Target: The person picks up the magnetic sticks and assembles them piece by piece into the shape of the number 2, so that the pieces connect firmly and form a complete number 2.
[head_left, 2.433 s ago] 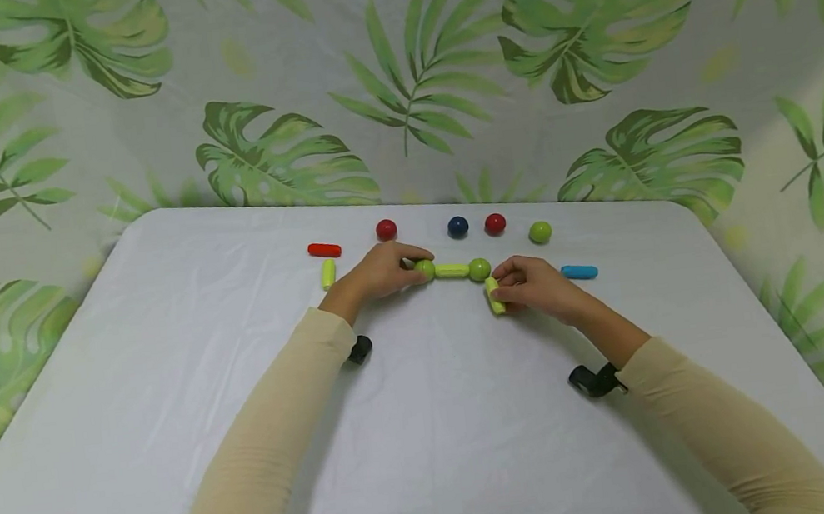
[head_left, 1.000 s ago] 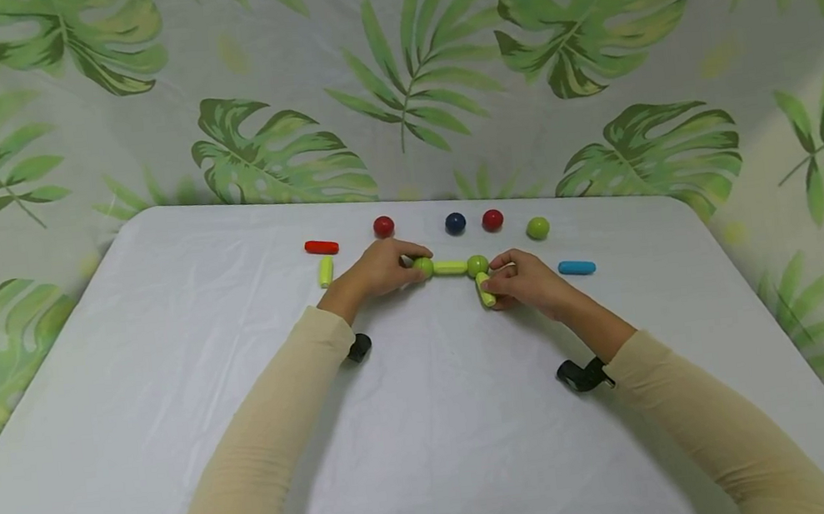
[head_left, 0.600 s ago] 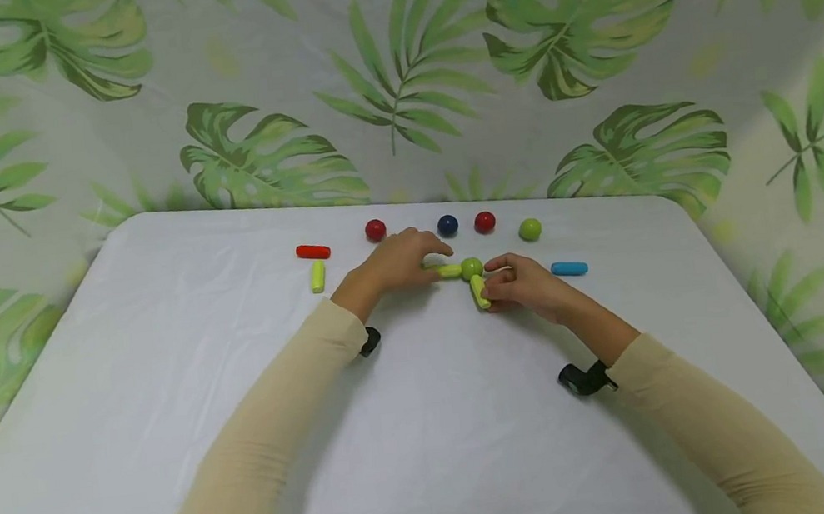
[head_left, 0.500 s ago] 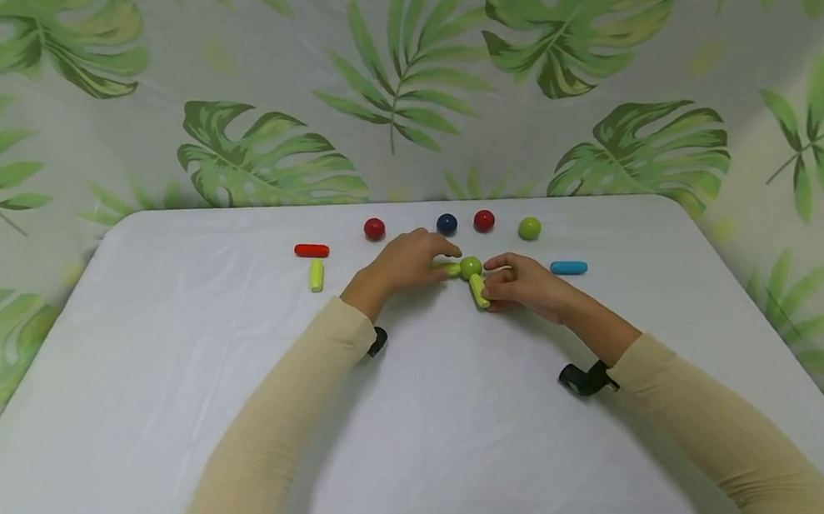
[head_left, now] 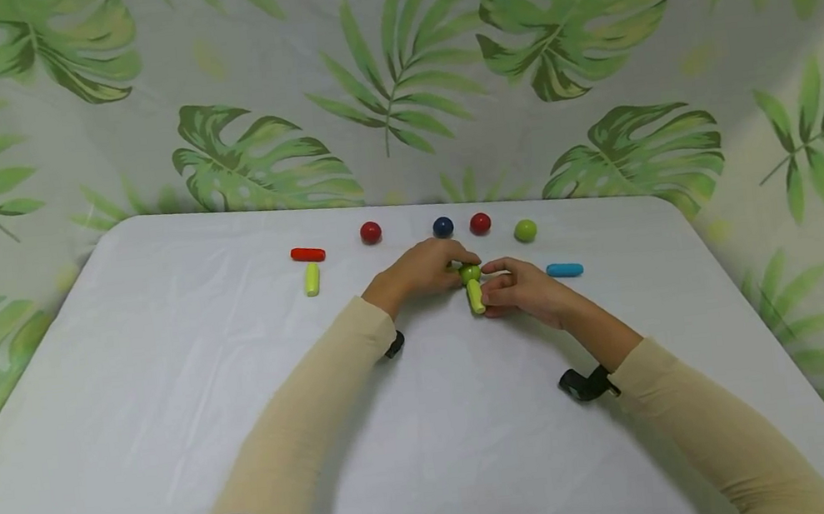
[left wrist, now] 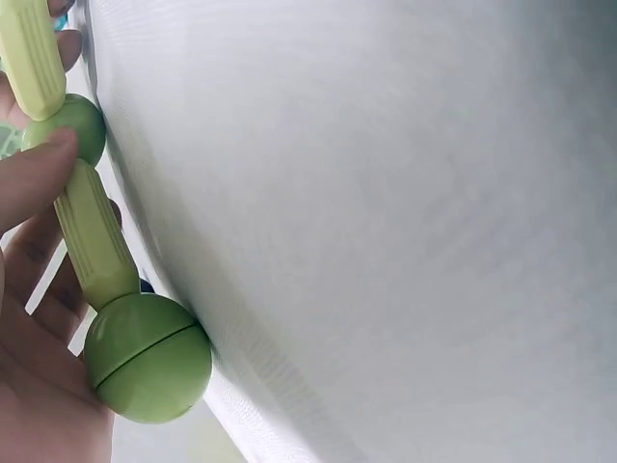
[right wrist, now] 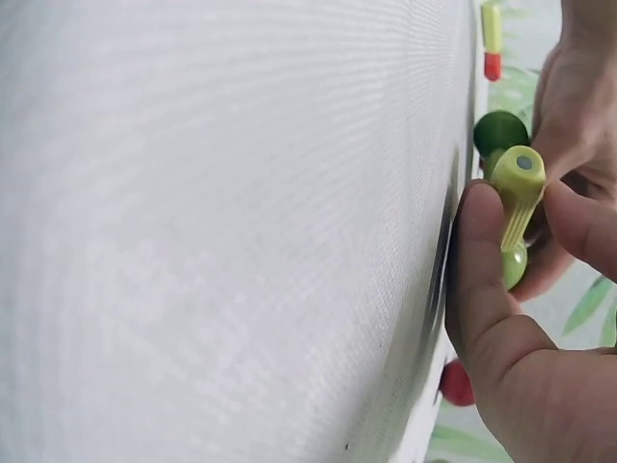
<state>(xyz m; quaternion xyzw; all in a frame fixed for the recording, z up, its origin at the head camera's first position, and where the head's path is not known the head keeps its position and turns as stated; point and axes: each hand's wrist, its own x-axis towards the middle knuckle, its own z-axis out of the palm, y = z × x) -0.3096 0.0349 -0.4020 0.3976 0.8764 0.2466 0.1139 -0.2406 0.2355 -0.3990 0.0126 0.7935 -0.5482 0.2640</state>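
Note:
My left hand (head_left: 431,265) pinches a green ball (head_left: 470,274), its thumb on the near side in the left wrist view. From that ball a ridged yellow-green rod (left wrist: 96,236) runs to a second, larger-looking green ball (left wrist: 149,359), which lies by the palm. Both of these are hidden behind the left hand in the head view. My right hand (head_left: 524,289) pinches another yellow-green rod (head_left: 476,297) between thumb and finger. One end of this rod meets the pinched ball; the other points toward the person and bears a grey disc (right wrist: 523,163).
On the white table (head_left: 431,439), a red rod (head_left: 308,254) and a yellow-green rod (head_left: 312,280) lie left. Along the back sit a red ball (head_left: 371,233), a blue ball (head_left: 442,227), another red ball (head_left: 480,224) and a green ball (head_left: 526,231). A blue rod (head_left: 565,270) lies right.
My left hand has let go of the left green ball and slid right along the joined rod to the other ball, which it now pinches. Earlier, my right hand brought its rod against that ball.

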